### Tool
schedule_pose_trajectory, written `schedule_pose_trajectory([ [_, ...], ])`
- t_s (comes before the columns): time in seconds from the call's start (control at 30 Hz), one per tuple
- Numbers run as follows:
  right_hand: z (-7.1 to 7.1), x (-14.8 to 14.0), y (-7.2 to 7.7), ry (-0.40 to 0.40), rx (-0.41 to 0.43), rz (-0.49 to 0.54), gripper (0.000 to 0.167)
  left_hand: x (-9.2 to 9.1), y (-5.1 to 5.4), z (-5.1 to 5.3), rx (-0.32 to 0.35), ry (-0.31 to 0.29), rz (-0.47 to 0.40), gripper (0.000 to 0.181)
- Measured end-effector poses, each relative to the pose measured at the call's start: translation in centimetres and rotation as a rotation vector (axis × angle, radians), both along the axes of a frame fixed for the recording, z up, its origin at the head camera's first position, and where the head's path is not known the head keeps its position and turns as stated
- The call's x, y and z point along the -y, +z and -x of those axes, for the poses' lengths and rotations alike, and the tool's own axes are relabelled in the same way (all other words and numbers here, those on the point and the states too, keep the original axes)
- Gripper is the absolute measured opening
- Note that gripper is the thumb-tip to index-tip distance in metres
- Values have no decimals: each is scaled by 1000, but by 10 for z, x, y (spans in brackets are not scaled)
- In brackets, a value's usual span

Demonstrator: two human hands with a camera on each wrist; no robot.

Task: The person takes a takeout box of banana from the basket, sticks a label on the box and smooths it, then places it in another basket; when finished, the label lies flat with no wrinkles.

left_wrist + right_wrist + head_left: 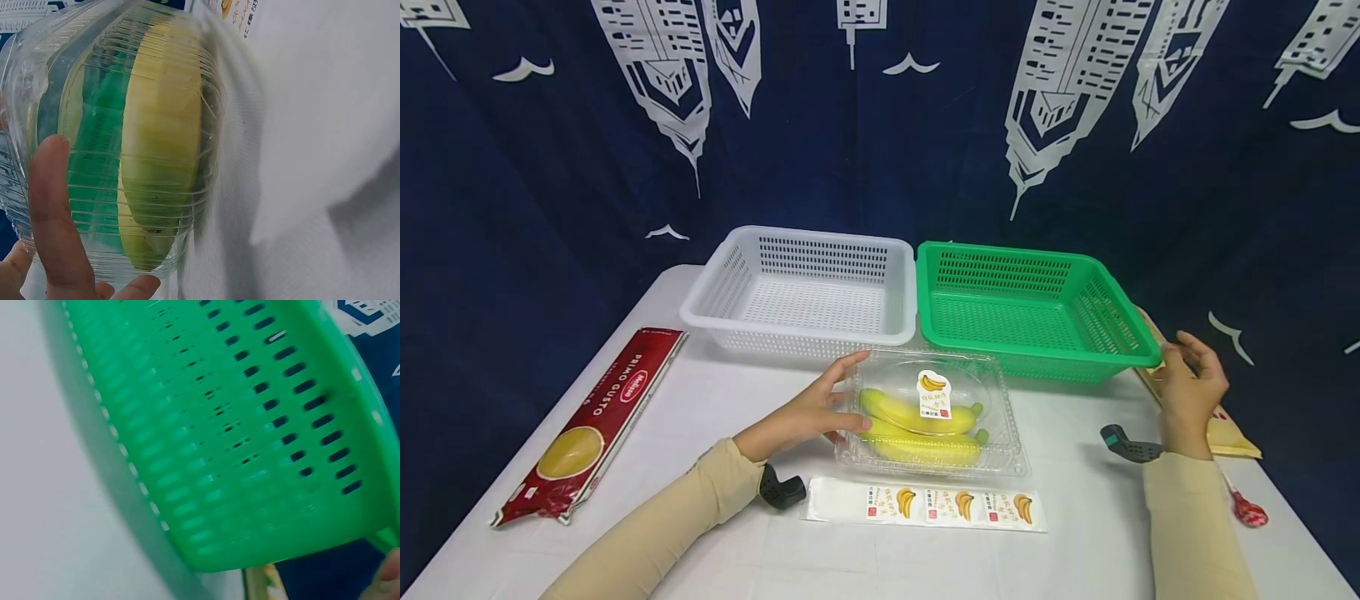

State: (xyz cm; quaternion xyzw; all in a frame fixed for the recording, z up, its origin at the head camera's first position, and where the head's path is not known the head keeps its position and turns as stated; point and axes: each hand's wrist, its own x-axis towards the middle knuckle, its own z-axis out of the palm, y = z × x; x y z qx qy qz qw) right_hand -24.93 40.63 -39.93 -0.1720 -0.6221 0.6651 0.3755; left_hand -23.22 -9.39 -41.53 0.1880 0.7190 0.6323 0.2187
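A clear plastic clamshell box point(1000, 433) holds yellow bananas point(925, 450) with green ends, and a white banana sticker point(934, 396) is on its lid. My left hand point(812, 408) grips the box by its left side. In the left wrist view, the thumb point(53, 212) lies against the ridged plastic. Beside the front right corner of the green basket point(1030, 362) is my right hand point(1191, 392), fingers loosely bent and nothing visible in them. A fingertip point(384, 581) shows close to the basket's rim in the right wrist view; contact is unclear.
A strip of banana stickers point(955, 506) lies in front of the box. Behind the box, a white basket point(797, 337) stands beside the green one. At left is a red packet point(598, 417); at right lie a yellowish packet point(1232, 437) and a red-wrapped lollipop point(1249, 510).
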Motion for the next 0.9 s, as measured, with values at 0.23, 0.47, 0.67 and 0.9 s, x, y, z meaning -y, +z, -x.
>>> schedule_pose_trajectory([
  [0.23, 2, -2, -8, 212, 191, 10, 54, 1, 0, -1, -9, -7, -2, 104],
  [0.47, 1, 1, -13, 316, 206, 39, 53, 1, 0, -1, -15, -18, 4, 104],
  [0.67, 3, 1, -15, 313, 196, 70, 40, 1, 2, -2, -8, -5, 21, 104],
  [0.9, 3, 1, -18, 335, 188, 47, 38, 0, 4, -2, 24, 22, 35, 106],
])
